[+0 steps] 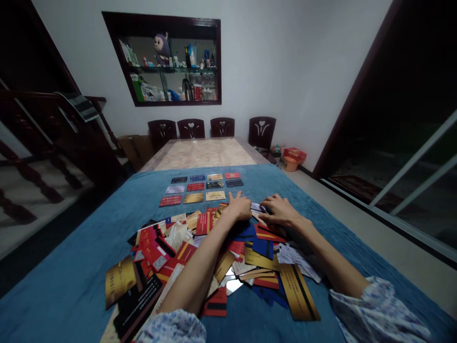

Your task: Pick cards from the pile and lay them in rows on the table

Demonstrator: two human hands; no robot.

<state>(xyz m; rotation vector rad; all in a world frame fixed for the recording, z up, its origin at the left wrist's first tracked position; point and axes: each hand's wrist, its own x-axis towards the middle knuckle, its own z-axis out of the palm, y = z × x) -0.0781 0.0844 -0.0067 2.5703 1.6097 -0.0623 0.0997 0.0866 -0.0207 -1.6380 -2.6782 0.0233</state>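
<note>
A heap of loose plastic cards in red, gold, blue, black and white spreads over the blue cloth, with a red card near its far edge. My left hand reaches to the heap's far side, fingers apart and touching down beside a cream card. Over the heap's far right edge, my right hand rests with spread, bent fingers on a white card. No card shows gripped in either hand. Beyond the heap, several cards lie flat in rows, among them a gold card. My forearms cover part of the heap.
The cloth covers the near part of a long table with a marble-like top. Dark chairs stand at its far end. A wall niche holds bottles and a plush toy. A wooden railing runs at left, and an orange bucket sits at right.
</note>
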